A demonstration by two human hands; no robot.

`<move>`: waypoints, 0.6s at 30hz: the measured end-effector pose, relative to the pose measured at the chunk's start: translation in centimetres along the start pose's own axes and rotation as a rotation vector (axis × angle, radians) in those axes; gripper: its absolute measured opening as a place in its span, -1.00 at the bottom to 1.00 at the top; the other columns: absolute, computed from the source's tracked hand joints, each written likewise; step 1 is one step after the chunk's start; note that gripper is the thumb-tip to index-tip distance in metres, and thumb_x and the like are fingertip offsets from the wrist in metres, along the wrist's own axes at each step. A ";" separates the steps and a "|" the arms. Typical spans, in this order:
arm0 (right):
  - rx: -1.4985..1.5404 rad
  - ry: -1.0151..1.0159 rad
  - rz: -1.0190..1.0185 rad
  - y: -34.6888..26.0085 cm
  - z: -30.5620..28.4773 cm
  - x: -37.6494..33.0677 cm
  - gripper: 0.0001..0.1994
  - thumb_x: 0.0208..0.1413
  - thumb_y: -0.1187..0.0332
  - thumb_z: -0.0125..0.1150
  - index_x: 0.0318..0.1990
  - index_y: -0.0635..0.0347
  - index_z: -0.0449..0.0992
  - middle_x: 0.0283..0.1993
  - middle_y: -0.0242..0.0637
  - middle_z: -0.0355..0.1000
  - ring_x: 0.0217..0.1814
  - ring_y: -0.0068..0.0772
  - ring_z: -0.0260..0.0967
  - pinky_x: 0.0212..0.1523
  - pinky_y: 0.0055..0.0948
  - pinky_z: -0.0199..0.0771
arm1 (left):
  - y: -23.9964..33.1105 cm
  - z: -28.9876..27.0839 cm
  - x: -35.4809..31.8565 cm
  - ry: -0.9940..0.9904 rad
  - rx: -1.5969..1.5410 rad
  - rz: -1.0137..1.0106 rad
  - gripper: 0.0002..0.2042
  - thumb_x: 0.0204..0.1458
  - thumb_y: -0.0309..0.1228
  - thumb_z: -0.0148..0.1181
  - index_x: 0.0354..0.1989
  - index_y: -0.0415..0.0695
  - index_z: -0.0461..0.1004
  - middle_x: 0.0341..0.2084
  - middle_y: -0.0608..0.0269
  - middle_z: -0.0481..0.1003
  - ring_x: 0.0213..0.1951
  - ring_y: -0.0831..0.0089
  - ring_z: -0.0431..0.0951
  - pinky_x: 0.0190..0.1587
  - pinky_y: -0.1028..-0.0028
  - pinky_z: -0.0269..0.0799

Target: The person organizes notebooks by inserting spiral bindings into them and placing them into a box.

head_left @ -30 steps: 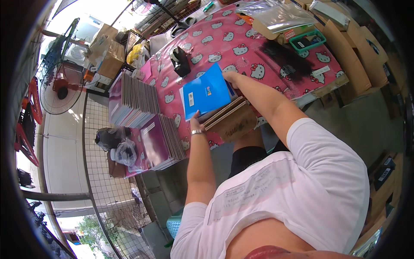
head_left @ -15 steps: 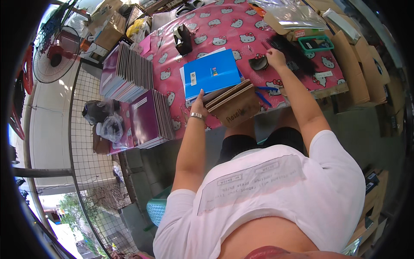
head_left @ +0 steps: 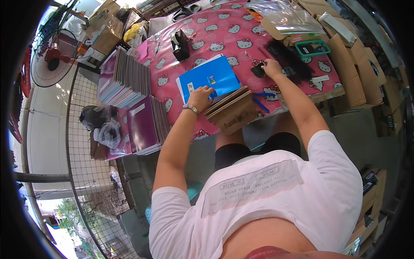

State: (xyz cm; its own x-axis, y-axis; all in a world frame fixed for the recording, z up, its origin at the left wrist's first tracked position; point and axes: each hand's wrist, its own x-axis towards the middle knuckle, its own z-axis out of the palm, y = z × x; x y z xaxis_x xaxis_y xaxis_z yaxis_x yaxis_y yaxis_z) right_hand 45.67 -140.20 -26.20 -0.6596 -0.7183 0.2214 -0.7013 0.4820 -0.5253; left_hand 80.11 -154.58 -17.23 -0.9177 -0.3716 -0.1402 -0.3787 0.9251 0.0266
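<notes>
The left hand (head_left: 200,99) lays loosely bent fingers on the lower edge of the blue notebook (head_left: 220,72); whether they grip is unclear. The right hand (head_left: 272,68) pinches a dark object (head_left: 258,70). The notebook lies on a pink tablecloth (head_left: 199,55), right of purple notebooks (head_left: 142,114); a fan (head_left: 53,64) stands far left.

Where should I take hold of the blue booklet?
Probably pinch the right edge of the blue booklet, coming from the right: that side faces pink tablecloth, while cardboard crowds the near edge and the left hand covers the near-left part.
</notes>
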 end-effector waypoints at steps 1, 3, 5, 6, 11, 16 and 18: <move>0.107 0.063 0.030 -1.2 -0.6 0.0 -0.64 0.02 0.25 0.33 -0.02 0.18 0.54 -0.12 -0.05 0.52 -0.07 0.04 0.48 -0.03 -0.15 0.47 | -0.4 -0.2 -0.2 0.003 -0.059 -0.018 -0.61 0.00 -0.21 0.28 0.03 0.03 0.51 -0.05 0.22 0.54 -0.01 0.19 0.54 0.02 0.26 0.48; 0.445 -0.039 -0.284 -5.5 -2.4 -2.2 -0.58 -0.01 0.37 0.31 0.07 0.15 0.50 -0.03 -0.07 0.47 0.00 -0.07 0.45 0.05 -0.27 0.43 | -1.7 -0.4 -2.2 0.011 -0.176 -0.083 -0.65 0.03 -0.21 0.26 0.00 0.04 0.54 -0.09 0.22 0.56 -0.05 0.19 0.56 0.01 0.25 0.48; 0.854 -0.425 -0.432 -10.4 -4.7 -7.1 -0.51 -0.05 0.45 0.29 0.13 0.11 0.46 0.04 -0.12 0.41 0.07 -0.13 0.38 0.13 -0.33 0.37 | -3.3 0.1 -3.6 0.061 -0.255 -0.075 -0.68 0.04 -0.21 0.25 0.00 0.08 0.56 -0.14 0.19 0.60 -0.09 0.16 0.59 0.00 0.24 0.48; 1.062 -0.641 -0.431 -11.6 -5.3 -9.7 -0.47 -0.07 0.49 0.28 0.16 0.08 0.43 0.07 -0.15 0.38 0.11 -0.16 0.35 0.17 -0.35 0.33 | -3.6 0.0 -3.0 0.048 -0.285 -0.074 -0.67 0.04 -0.21 0.26 0.00 0.09 0.55 -0.14 0.19 0.60 -0.09 0.15 0.59 0.00 0.24 0.48; 0.469 -0.382 -0.690 -12.7 -5.9 -16.3 -0.48 -0.08 0.47 0.34 0.11 -0.02 0.42 -0.07 -0.16 0.33 0.03 -0.08 0.36 0.09 -0.25 0.42 | -2.6 -0.8 0.3 0.022 -0.283 -0.003 -0.66 0.02 -0.25 0.23 0.02 0.07 0.54 -0.16 0.14 0.61 -0.12 0.10 0.60 -0.01 0.20 0.48; 0.249 -0.289 -0.642 -15.4 -6.7 -20.2 -0.45 -0.12 0.32 0.42 0.10 0.03 0.38 -0.16 -0.15 0.29 -0.05 -0.04 0.36 -0.11 -0.21 0.51 | -2.1 -1.3 0.4 0.012 -0.216 -0.032 -0.62 0.04 -0.35 0.11 0.08 -0.04 0.42 -0.20 -0.09 0.58 -0.13 -0.02 0.57 -0.06 0.11 0.44; 0.234 -0.287 -0.656 -16.3 -6.9 -22.4 -0.43 -0.12 0.31 0.39 0.12 0.09 0.37 -0.17 -0.14 0.29 -0.11 -0.06 0.38 -0.17 -0.20 0.54 | -1.7 -1.4 0.8 0.004 -0.180 -0.055 -0.61 0.03 -0.37 0.11 0.10 -0.05 0.39 -0.25 -0.09 0.58 -0.14 -0.01 0.57 -0.06 0.12 0.45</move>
State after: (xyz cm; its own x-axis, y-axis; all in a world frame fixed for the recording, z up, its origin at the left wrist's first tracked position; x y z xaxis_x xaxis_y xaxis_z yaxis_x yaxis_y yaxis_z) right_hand 70.04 -128.49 -16.91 -0.0075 -0.9394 0.3427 -0.8290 -0.1858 -0.5275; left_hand 79.85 -156.52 -16.01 -0.8954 -0.4219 -0.1421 -0.4433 0.8748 0.1958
